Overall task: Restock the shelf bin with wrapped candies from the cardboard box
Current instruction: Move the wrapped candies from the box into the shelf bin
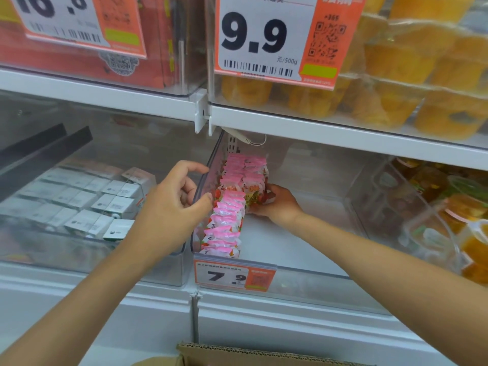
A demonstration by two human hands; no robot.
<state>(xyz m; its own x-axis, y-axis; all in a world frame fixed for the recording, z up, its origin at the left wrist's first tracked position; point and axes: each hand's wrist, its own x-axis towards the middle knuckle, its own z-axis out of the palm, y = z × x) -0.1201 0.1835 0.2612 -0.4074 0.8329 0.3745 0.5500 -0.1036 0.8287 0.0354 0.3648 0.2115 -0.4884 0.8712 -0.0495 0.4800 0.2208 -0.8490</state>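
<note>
The wrapped candies (pixel 227 223), pink-topped packets with red and green print, stand in a tight row along the left wall of the clear shelf bin (pixel 303 249). The row runs from the bin's front left corner back toward its rear, and the rest of the bin's white floor is bare. The right hand (pixel 280 204) reaches in from the right, and its fingers (pixel 272 190) grip some of the wrapped candies beside the rear half of the row, on its right side. The left hand (pixel 171 204) is at the bin's left wall, fingers (pixel 190 167) curled and the thumb tip reaching over the wall's edge against the row; I cannot tell whether they hold anything. An orange and white price tag (pixel 232 276) reading 7.9 hangs on the bin's front edge at its left corner. To the left, a neighbouring bin holds small white boxes (pixel 105 202); to the right, another holds blurred orange and green packs (pixel 449 207). A white cable (pixel 248 140) hangs under the upper shelf. On that shelf, a large tag (pixel 258 38) reading 9.9 sits in front of orange jelly cups (pixel 396 62), with red cartons (pixel 155 35) to their left. The open cardboard box (pixel 237 355) shows at the bottom edge, below the shelf.
</note>
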